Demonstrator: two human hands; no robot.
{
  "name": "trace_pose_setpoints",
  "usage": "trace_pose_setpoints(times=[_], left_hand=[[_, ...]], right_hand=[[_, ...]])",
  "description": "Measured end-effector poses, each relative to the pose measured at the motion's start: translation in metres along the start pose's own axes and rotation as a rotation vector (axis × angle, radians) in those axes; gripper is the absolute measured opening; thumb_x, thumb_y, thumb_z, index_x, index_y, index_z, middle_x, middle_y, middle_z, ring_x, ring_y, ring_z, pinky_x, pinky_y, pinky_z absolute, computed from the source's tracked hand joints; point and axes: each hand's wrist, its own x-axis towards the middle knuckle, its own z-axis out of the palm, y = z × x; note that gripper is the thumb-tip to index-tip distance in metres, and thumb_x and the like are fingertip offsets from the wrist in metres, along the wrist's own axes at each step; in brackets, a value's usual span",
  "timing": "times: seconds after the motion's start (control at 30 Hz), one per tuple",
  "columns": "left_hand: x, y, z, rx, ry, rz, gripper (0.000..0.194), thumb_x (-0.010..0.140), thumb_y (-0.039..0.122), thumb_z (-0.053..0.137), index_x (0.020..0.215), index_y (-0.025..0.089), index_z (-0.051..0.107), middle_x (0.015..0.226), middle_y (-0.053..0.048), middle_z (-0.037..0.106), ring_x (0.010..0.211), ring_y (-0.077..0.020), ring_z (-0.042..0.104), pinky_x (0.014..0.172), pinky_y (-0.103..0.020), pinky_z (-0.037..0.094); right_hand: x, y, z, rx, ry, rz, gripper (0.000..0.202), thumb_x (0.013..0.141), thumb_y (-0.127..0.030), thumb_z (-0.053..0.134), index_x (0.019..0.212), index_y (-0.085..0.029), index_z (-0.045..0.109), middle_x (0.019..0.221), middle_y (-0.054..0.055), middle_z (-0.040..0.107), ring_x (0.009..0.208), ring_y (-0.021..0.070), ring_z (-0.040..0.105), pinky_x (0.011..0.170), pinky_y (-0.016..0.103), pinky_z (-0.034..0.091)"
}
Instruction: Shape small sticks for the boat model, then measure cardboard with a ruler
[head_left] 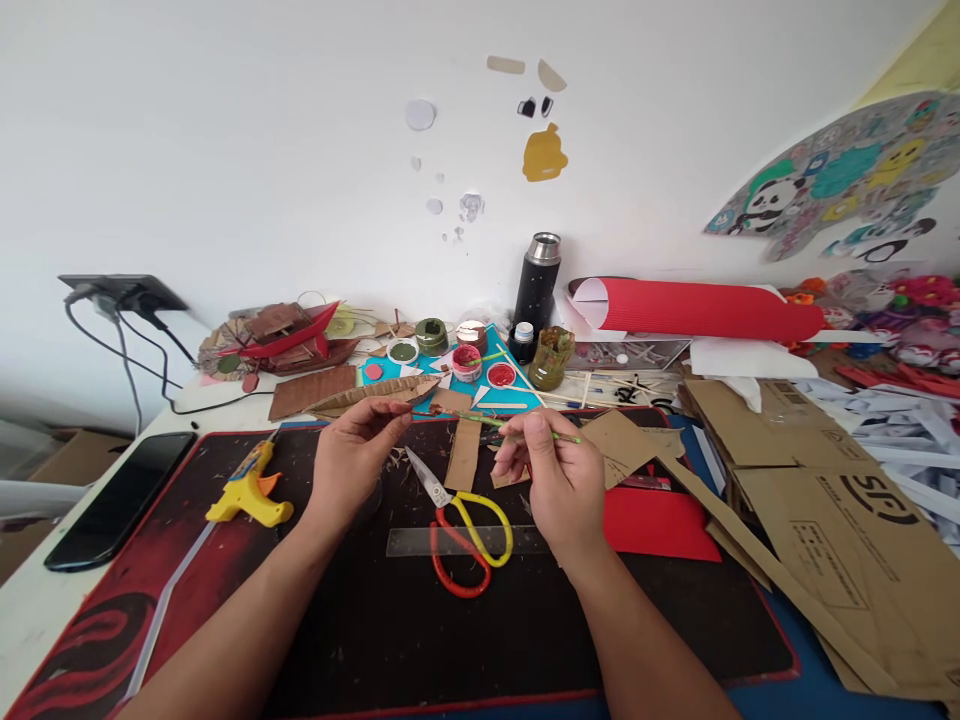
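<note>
Left hand (346, 460) and right hand (561, 478) face each other above a black mat (405, 655). Right thumb and fingers close round a thin green stick (478, 417) resembling a paintbrush, its far end poking out past the knuckles. It is slender and straight, greenish along the shaft and brown toward the end that points at the other hand. Left thumb and forefinger pinch a small reddish-brown piece (403, 408), too small to make out; whether the stick touches it I cannot tell.

Below, scissors (443, 497) lie half open-looped, with pointed metal blades, one yellow handle and one red, over a clear flat ruler (411, 543). Around them are a rough brown cardboard strip (463, 455) and a smooth red sheet (660, 525). Farther back, a red paint pot (466, 363) and a green-smeared pot (431, 338) stand near a cloudy, paint-stained jar (551, 362). Beside the black cylindrical flask (537, 285) rests a finely ribbed red roll (697, 308). Yellow plastic forms the glue gun (251, 497) at left; flattened, creased cardboard (847, 545) lies at right.
</note>
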Motion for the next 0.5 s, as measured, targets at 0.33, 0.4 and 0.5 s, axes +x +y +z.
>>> trace_pose_setpoints(times=[0.33, 0.4, 0.5], left_hand=[[-0.0009, -0.001, 0.0003, 0.048, -0.004, 0.043, 0.017, 0.08, 0.039, 0.084, 0.09, 0.024, 0.082, 0.097, -0.006, 0.081, 0.095, -0.0255, 0.074, 0.09, -0.035, 0.059], [-0.0009, -0.0021, 0.0, 0.051, -0.007, 0.065, 0.015, 0.081, 0.037, 0.084, 0.089, 0.025, 0.082, 0.097, -0.006, 0.081, 0.093, -0.0249, 0.074, 0.089, -0.035, 0.058], [-0.0013, -0.0028, -0.0001, 0.058, -0.011, 0.091, 0.013, 0.081, 0.037, 0.084, 0.088, 0.025, 0.083, 0.097, -0.005, 0.081, 0.092, -0.0247, 0.073, 0.089, -0.034, 0.058]], right_hand=[[0.0007, 0.0004, 0.0008, -0.031, -0.015, 0.028, 0.046, 0.107, -0.059, 0.06, 0.088, -0.02, 0.074, 0.068, 0.002, 0.072, 0.055, 0.0142, 0.07, 0.049, 0.022, 0.051], [0.0009, -0.0001, 0.0004, -0.024, 0.003, 0.023, 0.045, 0.107, -0.059, 0.06, 0.088, -0.02, 0.074, 0.067, 0.002, 0.072, 0.055, 0.0145, 0.07, 0.048, 0.022, 0.051], [-0.0005, -0.0002, 0.0014, -0.011, -0.031, 0.008, 0.045, 0.107, -0.059, 0.06, 0.089, -0.02, 0.074, 0.067, 0.002, 0.072, 0.055, 0.0145, 0.07, 0.049, 0.023, 0.052]])
